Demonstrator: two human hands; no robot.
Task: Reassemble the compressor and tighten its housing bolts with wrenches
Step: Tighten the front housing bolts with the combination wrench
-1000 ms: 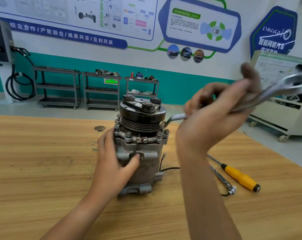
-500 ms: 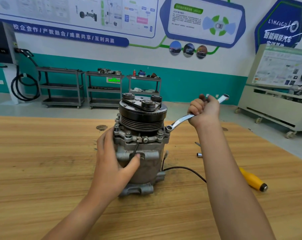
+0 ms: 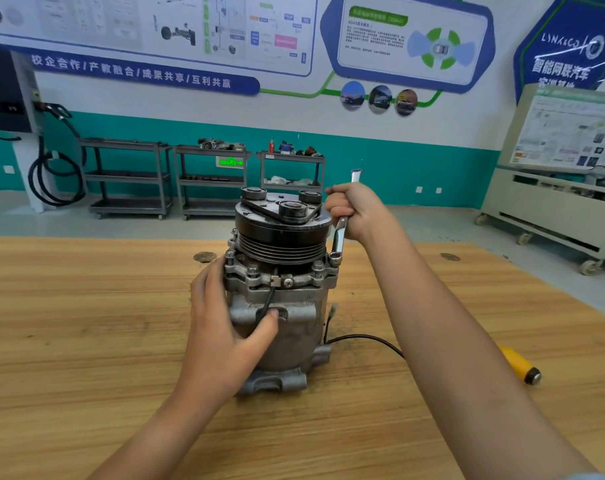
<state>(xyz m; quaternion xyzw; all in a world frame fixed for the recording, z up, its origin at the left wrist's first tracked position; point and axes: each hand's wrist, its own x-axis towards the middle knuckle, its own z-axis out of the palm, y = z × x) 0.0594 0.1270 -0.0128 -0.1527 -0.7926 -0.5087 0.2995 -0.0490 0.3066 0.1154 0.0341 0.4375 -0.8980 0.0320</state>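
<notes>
**Desk:** What has changed since half a second ago?

**Photographer:** The wrench has swung. Then its handle slanted away to the right of the compressor; now it stands steeply, almost upright, just beside the black pulley. The right hand has travelled with it, in towards the pulley. A second ago that hand was lifted close to the camera.

**Desk:** And the compressor?

**Photographer:** It has not moved. It stands upright on its base in the middle of the wooden table, pulley uppermost. The wrench's ring end sits over a bolt at the right-hand edge of the housing flange.

**Desk:** The hands?

**Photographer:** The right hand is a fist wrapped round the upper part of the wrench handle, knuckles turned to the pulley, with the wrench's top end jutting above it. The forearm runs in from the lower right. The left hand keeps its place, clasping the housing's left side, fingers curled round the flange, thumb pressed on the front beside a black lead.

**Desk:** Anything else on the bench?

**Photographer:** A black cable trails from the compressor's right side under the right forearm, and a yellow-handled screwdriver lies well apart to the right.
</notes>
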